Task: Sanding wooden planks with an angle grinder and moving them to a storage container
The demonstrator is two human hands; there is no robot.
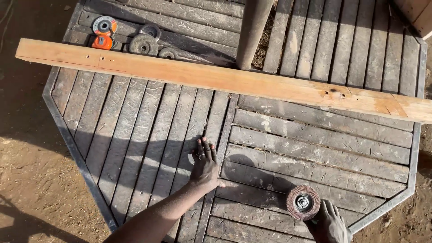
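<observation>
My left hand (pixel 205 164) lies flat, palm down, on the grey slatted tabletop (pixel 135 130), fingers together and pointing away, holding nothing. My right hand (pixel 330 223) is at the bottom edge, gripping a tool that carries a round brown flap sanding disc (pixel 303 202); the tool's body is hidden under the hand. A long pale wooden plank (pixel 225 78) lies across the table from upper left to right, well beyond both hands.
Several grinding discs (pixel 143 44) and an orange tape measure (pixel 102 42) sit at the table's far left corner behind the plank. A grey pole (pixel 252 31) rises through the table's centre. Bare dirt ground (pixel 27 157) surrounds the table.
</observation>
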